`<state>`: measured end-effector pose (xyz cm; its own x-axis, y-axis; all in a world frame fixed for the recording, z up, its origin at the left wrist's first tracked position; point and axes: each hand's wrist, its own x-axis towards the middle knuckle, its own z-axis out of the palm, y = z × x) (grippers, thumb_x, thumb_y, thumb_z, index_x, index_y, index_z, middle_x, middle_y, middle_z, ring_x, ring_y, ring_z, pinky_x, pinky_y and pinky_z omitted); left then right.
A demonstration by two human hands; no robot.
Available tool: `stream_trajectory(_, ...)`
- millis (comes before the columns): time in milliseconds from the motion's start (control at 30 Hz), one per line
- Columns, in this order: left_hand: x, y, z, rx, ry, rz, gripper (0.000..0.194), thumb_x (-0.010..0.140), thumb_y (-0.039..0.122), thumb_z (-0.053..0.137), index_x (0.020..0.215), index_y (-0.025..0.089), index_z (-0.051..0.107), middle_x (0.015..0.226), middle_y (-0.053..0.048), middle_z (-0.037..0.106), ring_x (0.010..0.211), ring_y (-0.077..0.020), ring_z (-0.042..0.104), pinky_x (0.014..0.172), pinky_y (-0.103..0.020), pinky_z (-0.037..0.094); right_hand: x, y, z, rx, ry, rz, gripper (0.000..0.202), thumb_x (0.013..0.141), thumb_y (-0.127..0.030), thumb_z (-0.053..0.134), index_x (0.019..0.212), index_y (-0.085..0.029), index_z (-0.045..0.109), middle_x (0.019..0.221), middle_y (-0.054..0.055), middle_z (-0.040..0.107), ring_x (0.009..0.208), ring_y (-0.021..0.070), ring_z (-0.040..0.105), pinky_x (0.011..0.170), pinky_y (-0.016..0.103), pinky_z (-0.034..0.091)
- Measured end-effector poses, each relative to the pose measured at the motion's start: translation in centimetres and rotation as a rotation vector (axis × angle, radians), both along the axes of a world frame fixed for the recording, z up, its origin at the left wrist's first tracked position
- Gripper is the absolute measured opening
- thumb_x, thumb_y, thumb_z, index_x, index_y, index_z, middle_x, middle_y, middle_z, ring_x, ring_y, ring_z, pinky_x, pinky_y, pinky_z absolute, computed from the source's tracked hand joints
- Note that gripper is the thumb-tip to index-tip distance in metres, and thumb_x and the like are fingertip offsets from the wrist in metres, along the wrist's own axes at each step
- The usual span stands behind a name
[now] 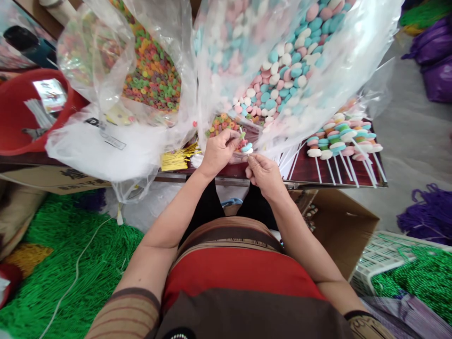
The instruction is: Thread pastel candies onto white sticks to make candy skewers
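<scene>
While both hands meet near the middle of the frame, over the front edge of a dark red table [303,172], the left hand [219,150] is curled closed with its fingertips pinched on a small stack of candy discs [246,147], blue and white, with a green piece just above. The right hand [263,175] sits just below and right of it, thumb and forefinger closed together at the base of that same stack; whether a stick runs between those fingers is too small to tell.

Directly above the hands, a large clear plastic bag [293,61] of pink, blue and white round candies fills the upper middle and upper right of the frame. A second clear bag [148,70], in the upper left, holds ring-shaped candies in orange, green and yellow, and a few of those rings [222,125] lie loose just above the left hand.

At the right of the table lies a row of finished candy skewers [344,141], discs threaded on white sticks that point toward the table edge. A bundle of gold twist ties [178,157] lies left of the left hand. A red tub [17,117] stands at the far left, an open cardboard box [339,226] under the table at lower right, green strands [67,263] at lower left.
</scene>
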<state>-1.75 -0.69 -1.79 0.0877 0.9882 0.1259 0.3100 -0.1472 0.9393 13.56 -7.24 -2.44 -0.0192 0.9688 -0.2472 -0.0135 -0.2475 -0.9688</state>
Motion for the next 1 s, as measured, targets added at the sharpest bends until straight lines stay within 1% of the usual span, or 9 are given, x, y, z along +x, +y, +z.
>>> stream_trajectory(67, 0.2, 0.0, 0.0, -0.082, -0.208, -0.044, 0.009, 0.094, 0.026, 0.073, 0.089, 0.02, 0.069, 0.087, 0.0, 0.076, 0.083, -0.0129, 0.071, 0.082, -0.024, 0.053, 0.1, 0.0, 0.0, 0.024, -0.013, -0.001, 0.047, 0.085, -0.066, 0.068, 0.09, -0.02, 0.068, 0.049, -0.008, 0.052, 0.036, 0.0067, 0.037, 0.038, 0.023, 0.023)
stream_trajectory(133, 0.5, 0.1, 0.3, -0.212, -0.4, -0.064, 0.022, 0.094, 0.04, 0.073, 0.089, 0.019, 0.068, 0.083, 0.0, 0.075, 0.077, -0.0118, 0.07, 0.078, -0.024, 0.055, 0.4, -0.1, 0.1, 0.029, -0.018, 0.014, 0.048, 0.085, -0.067, 0.068, 0.09, -0.02, 0.068, 0.049, -0.008, 0.052, 0.036, 0.0065, 0.037, 0.039, 0.023, 0.023)
stream_trajectory(233, 0.9, 0.0, 1.2, -0.398, -0.566, -0.083, 0.039, 0.083, 0.052, 0.083, 0.084, 0.018, 0.065, 0.079, 0.001, 0.073, 0.067, -0.0089, 0.065, 0.069, -0.022, 0.054, 0.7, -0.3, 0.2, 0.017, -0.004, 0.043, 0.049, 0.084, -0.068, 0.069, 0.092, -0.019, 0.07, 0.05, -0.008, 0.052, 0.037, 0.0062, 0.036, 0.039, 0.023, 0.025)
stream_trajectory(367, 1.7, -0.6, 1.4, -0.53, -0.612, -0.195, 0.049, 0.068, 0.057, 0.092, 0.078, 0.015, 0.067, 0.072, 0.001, 0.069, 0.06, -0.0075, 0.06, 0.06, -0.021, 0.052, 0.7, -0.6, -0.1, 0.019, -0.004, 0.024, 0.054, 0.081, -0.074, 0.07, 0.085, -0.02, 0.068, 0.052, -0.006, 0.056, 0.037, 0.0062, 0.039, 0.039, 0.022, 0.027)
stream_trajectory(533, 3.2, -1.7, 0.3, -0.526, -0.568, -0.275, 0.058, 0.069, 0.069, 0.086, 0.085, 0.015, 0.074, 0.078, -0.003, 0.075, 0.063, -0.0108, 0.065, 0.061, -0.023, 0.053, 0.4, -0.7, -1.0, -0.003, 0.108, -0.057, 0.06, 0.078, -0.081, 0.068, 0.077, -0.021, 0.063, 0.058, -0.003, 0.063, 0.037, 0.0072, 0.046, 0.036, 0.022, 0.029)
stream_trajectory(633, 3.4, -1.3, 0.2, -0.46, -0.444, -0.311, 0.062, 0.076, 0.075, 0.077, 0.094, 0.015, 0.077, 0.084, -0.006, 0.077, 0.069, -0.0134, 0.068, 0.065, -0.025, 0.054, 0.9, -0.7, -1.0, -0.011, 0.224, -0.068, 0.053, 0.077, -0.073, 0.075, 0.079, -0.02, 0.065, 0.065, -0.002, 0.065, 0.041, 0.006, 0.045, 0.036, 0.021, 0.029)
stream_trajectory(733, 3.2, 1.0, 0.9, -0.269, -0.244, -0.267, 0.059, 0.092, 0.072, 0.061, 0.104, 0.017, 0.078, 0.089, -0.008, 0.078, 0.081, -0.0179, 0.071, 0.075, -0.029, 0.056, 1.8, -0.6, -0.6, 0.011, 0.286, -0.14, 0.042, 0.076, -0.058, 0.083, 0.078, -0.02, 0.066, 0.069, -0.003, 0.066, 0.045, 0.0043, 0.042, 0.039, 0.02, 0.028)
stream_trajectory(867, 3.1, 6.0, 1.9, 0.111, 0.347, -0.081, 0.028, 0.101, 0.036, 0.057, 0.104, 0.019, 0.079, 0.105, -0.011, 0.077, 0.109, -0.0262, 0.068, 0.101, -0.039, 0.052, 2.8, -0.7, 0.0, 0.022, 0.335, -0.231, 0.031, 0.077, -0.048, 0.082, 0.082, -0.02, 0.069, 0.066, -0.004, 0.063, 0.047, 0.0048, 0.043, 0.043, 0.02, 0.03)
stream_trajectory(1000, 3.7, 10.0, 2.4, 0.13, 0.92, -0.043, 0.027, 0.097, 0.013, 0.052, 0.102, 0.011, 0.078, 0.122, -0.021, 0.071, 0.129, -0.0361, 0.057, 0.114, -0.049, 0.04, 3.0, -0.7, 0.0, 0.024, 0.343, -0.261, 0.033, 0.077, -0.049, 0.082, 0.085, -0.02, 0.07, 0.063, -0.005, 0.061, 0.046, 0.0053, 0.042, 0.042, 0.021, 0.028)
